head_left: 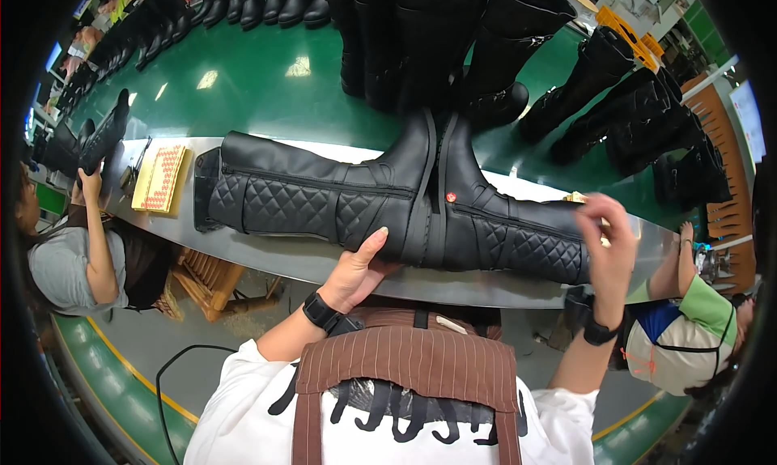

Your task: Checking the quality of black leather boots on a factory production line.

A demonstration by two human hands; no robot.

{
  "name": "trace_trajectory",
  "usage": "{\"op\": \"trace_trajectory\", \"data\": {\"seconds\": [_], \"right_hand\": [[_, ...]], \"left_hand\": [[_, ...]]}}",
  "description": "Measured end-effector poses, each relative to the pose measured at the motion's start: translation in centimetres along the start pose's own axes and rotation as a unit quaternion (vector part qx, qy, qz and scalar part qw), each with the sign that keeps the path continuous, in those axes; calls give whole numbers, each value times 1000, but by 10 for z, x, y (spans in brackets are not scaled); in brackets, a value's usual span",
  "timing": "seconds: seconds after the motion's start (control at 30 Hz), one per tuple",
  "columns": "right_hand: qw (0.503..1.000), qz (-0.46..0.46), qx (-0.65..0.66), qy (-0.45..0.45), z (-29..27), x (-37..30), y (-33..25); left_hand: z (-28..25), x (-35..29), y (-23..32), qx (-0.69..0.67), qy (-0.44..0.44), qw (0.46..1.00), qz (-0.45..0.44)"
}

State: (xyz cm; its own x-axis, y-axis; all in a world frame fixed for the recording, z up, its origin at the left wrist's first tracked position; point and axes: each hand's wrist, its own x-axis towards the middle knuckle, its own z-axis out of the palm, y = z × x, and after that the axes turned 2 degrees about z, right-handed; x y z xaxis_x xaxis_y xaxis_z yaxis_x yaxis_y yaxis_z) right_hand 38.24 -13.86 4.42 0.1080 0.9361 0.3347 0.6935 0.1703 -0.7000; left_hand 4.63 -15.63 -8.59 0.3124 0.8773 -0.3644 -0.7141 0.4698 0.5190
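Observation:
Two black knee-high boots with quilted shafts and side zippers lie sole to sole on the metal bench, the left boot (307, 198) with its shaft to the left and the right boot (510, 230) with its shaft to the right. A round red sticker (451, 196) sits near the right boot's ankle. My left hand (356, 275) grips the left boot's near edge by the ankle, thumb on top, fingers partly hidden under it. Over the right boot's shaft top, my right hand (609, 234) is raised with curled fingers; whatever they pinch is too small to tell.
Black boots (437, 44) stand close behind on the green table (267, 76), with more in rows around. A yellow pad with red stickers (160, 180) lies at the bench's left. Co-workers sit at left (77, 263) and right (688, 327). A wooden stool (209, 279) stands below.

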Motion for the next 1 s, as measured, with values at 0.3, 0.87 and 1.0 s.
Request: {"op": "trace_trajectory", "data": {"seconds": [0.3,0.87,1.0], "right_hand": [[951,-198,-56,-229,141,55,-85],[992,13,56,-113,60,26,-54],[868,312,131,-365,1,-45,-10]], "left_hand": [[6,-5,5,-11,-2,1000,2],[4,-5,4,-24,-12,1000,0],[1,-3,3,-23,-6,1000,-3]]}}
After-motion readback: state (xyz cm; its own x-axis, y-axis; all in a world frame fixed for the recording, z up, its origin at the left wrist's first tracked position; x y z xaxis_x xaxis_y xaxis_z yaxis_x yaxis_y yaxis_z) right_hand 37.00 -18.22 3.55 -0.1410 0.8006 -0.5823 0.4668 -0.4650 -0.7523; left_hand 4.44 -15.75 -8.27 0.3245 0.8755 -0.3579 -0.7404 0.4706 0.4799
